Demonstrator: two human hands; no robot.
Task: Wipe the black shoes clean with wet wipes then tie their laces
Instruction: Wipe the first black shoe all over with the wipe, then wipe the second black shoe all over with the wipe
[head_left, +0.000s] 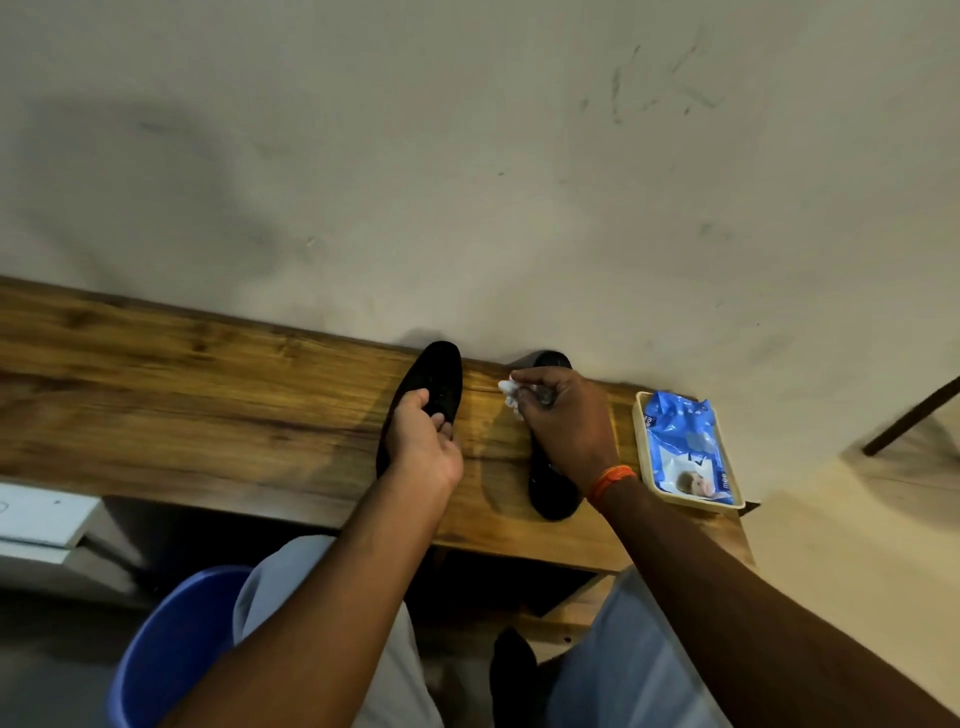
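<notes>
the left hand (426, 447) curls its fingers over the opening of the left black shoe (431, 384), thumb along its near side, grasping it where it lies on the wooden shelf (182, 395) with its toe toward the wall. the right hand (561, 421) is clenched on a crumpled white wet wipe (510, 391), pinched between thumb and fingers, and hovers over the right black shoe (551, 488); whether the wipe touches that shoe cannot be told. two shoes lie side by side, apart. one wipe is in hand. one blue wipes pack (688, 447) sits in one cream tray (640, 415) just right of the shoes. an orange band circles the right wrist.
</notes>
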